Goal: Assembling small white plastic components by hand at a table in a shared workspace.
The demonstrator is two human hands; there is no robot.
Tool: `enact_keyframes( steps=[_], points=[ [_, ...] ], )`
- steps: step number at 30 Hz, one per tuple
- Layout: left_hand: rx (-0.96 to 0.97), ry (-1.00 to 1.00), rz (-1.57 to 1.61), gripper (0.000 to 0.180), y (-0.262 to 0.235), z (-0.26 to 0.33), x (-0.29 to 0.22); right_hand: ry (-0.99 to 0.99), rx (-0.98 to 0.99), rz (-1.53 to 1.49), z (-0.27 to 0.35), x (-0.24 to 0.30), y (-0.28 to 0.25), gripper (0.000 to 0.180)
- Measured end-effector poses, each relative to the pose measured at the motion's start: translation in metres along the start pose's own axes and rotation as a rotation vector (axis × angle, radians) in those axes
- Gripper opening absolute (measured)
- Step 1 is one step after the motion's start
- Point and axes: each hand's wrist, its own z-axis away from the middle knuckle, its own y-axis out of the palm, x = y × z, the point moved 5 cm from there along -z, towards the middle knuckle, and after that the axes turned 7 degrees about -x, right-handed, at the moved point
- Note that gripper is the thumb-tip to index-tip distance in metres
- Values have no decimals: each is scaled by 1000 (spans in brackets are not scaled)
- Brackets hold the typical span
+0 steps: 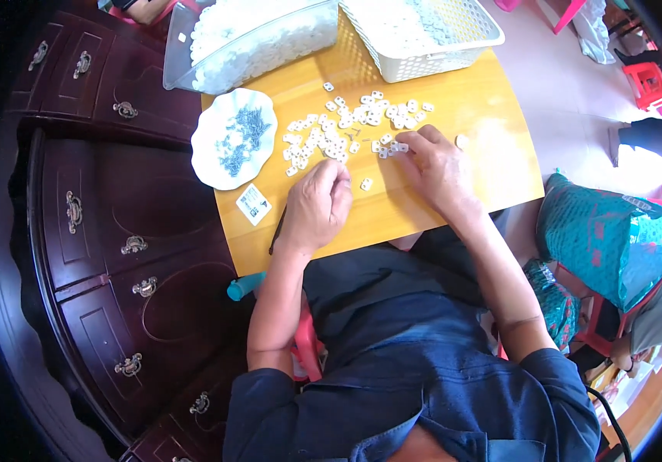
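Navy shirt [431,385] nearest us. Left hand [317,204] curled closed, contents hidden; right hand [440,168] at white pieces [373,119] on the table [492,115], grip we can't tell. Careless sweep could scatter them; a left-hand nudge could tip the scalloped dish [206,146] at the edge.

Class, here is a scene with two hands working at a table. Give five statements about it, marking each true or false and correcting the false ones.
1. The scalloped white plate is left of the small white pieces. True.
2. The perforated basket is left of the clear bin. False: the basket is right of the bin.
3. The right hand reaches some small white pieces. True.
4. The left hand lies flat, fingers spread. False: the left hand's fingers are curled.
5. A dark cabinet stands left of the table. True.
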Motion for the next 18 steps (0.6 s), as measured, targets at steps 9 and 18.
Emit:
enact_keyframes(
  steps=[9,18],
  points=[
    [-2,11,108,6,-3,18,7,-56,38,61,-6,6,7,10],
    [-78,-92,124,5,6,21,2,-31,5,-187,0,14,-16,10]
  ],
)
